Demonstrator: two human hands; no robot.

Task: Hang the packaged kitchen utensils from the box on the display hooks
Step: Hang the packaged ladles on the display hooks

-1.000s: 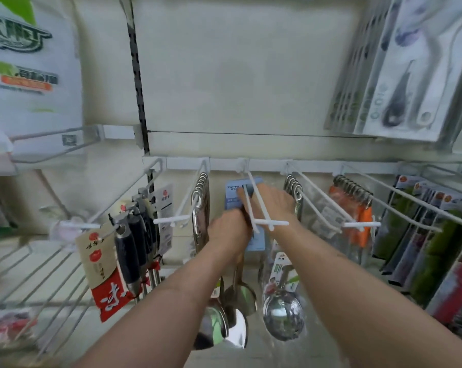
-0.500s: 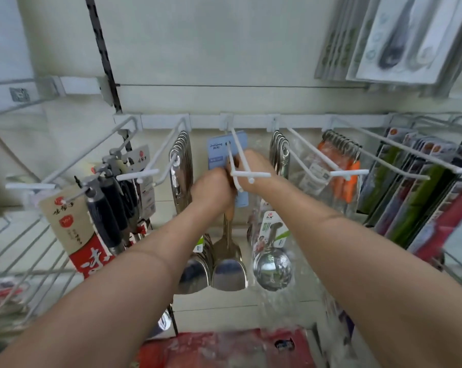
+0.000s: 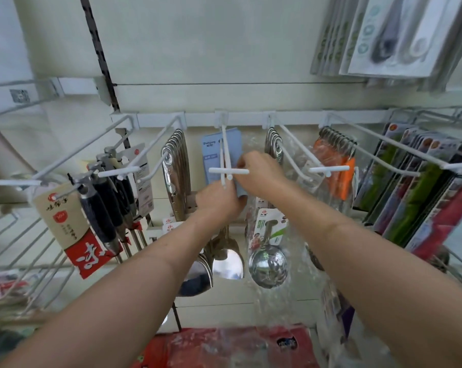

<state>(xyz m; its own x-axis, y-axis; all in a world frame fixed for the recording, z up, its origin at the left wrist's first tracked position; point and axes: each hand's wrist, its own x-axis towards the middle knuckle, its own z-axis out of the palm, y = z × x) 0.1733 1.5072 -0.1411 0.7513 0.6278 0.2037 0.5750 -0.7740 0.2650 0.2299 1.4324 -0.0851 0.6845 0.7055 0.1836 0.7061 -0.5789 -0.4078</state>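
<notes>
Both hands are up at the middle display hook [image 3: 222, 134]. My right hand [image 3: 260, 174] pinches the blue-carded spoon pack [image 3: 213, 154] right at the hook's crossbar. My left hand [image 3: 216, 201] grips the same pack lower down. A shiny spoon bowl [image 3: 228, 261] hangs below that wrist. Steel utensils [image 3: 175, 160] crowd the hook to the left, a bagged ladle [image 3: 268, 264] dangles on the right, and red packaging [image 3: 224, 346] lies along the bottom edge.

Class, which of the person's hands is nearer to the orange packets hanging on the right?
Right. The right hand pinches the blue card, left of the orange packets; the left hand holds it lower, farther left.
</notes>
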